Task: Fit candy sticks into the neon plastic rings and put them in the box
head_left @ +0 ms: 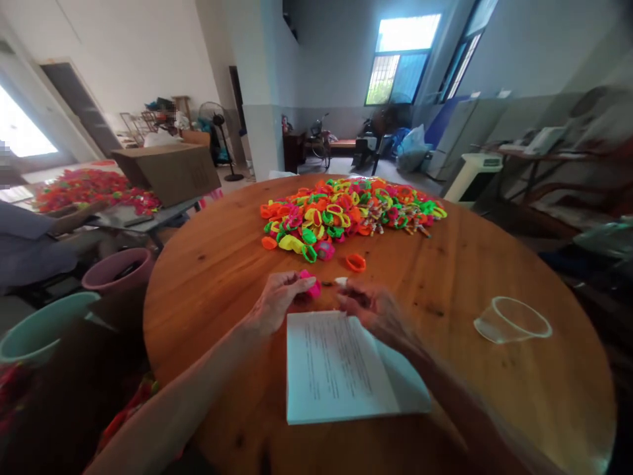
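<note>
My left hand (pixel 277 300) pinches a small pink plastic ring (pixel 312 285) just above the round wooden table (pixel 208 277). My right hand (pixel 373 310) is blurred by motion beside it, fingers curled round a small whitish piece (pixel 341 282) that I cannot make out. Both hands hover at the far edge of a white printed sheet (pixel 341 366). A lone orange ring (pixel 355 262) lies just beyond the hands. Farther back sits a big heap of bright plastic rings (pixel 346 211) in orange, yellow, green and pink.
A clear plastic cup (pixel 512 320) lies tipped on the table's right side. To the left stand a teal basin (pixel 44 323), a pink basin (pixel 116 270), a cardboard box (pixel 168 171) and another table heaped with rings (pixel 89 188), where another person's sleeve (pixel 24 231) shows.
</note>
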The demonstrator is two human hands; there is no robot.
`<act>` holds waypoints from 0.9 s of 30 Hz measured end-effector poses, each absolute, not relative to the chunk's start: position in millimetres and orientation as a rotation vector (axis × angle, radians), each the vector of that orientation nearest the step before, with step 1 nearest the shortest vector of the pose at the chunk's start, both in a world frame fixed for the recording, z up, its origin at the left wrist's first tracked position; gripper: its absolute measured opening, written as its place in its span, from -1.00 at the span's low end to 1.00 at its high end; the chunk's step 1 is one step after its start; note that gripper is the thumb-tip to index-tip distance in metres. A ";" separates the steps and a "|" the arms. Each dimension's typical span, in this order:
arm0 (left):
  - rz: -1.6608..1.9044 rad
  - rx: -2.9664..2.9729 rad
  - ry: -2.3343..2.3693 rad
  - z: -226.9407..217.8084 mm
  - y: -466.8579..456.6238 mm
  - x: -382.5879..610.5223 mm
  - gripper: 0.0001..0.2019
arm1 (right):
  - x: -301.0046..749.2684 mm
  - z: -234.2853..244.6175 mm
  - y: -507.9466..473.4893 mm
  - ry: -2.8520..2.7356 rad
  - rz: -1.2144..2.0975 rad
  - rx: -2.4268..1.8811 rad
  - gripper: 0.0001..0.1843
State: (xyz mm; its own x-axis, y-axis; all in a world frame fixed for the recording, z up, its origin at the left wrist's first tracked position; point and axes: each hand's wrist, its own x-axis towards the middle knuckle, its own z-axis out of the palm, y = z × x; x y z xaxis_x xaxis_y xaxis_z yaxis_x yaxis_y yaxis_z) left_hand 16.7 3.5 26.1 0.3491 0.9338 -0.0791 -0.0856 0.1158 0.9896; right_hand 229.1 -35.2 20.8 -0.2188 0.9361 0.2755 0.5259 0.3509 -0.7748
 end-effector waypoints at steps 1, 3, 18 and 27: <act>0.941 1.176 0.940 25.0 7.4 15.5 -0.64 | 240.6 16.8 -23.7 -1.924 0.480 -1.370 -0.71; 0.943 1.150 0.976 24.0 13.3 13.2 -0.61 | 262.4 6.9 3.4 -1.998 0.123 -1.485 -0.74; 0.894 1.408 1.017 12.2 31.8 6.5 -0.64 | 283.2 -22.8 98.1 -2.097 -0.156 -1.874 -0.78; 0.855 1.594 1.045 -2.2 37.3 3.4 -0.61 | 272.2 1.1 132.2 -1.880 -0.307 -1.905 -0.65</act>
State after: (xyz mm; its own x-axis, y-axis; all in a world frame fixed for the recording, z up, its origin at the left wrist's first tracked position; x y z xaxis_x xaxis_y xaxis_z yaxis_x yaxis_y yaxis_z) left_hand 3.4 37.3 -2.2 0.3753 0.9263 0.0324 0.2148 -0.1209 0.9692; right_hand 272.2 132.2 1.1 0.0493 0.8889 0.4554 0.9876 0.0248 -0.1551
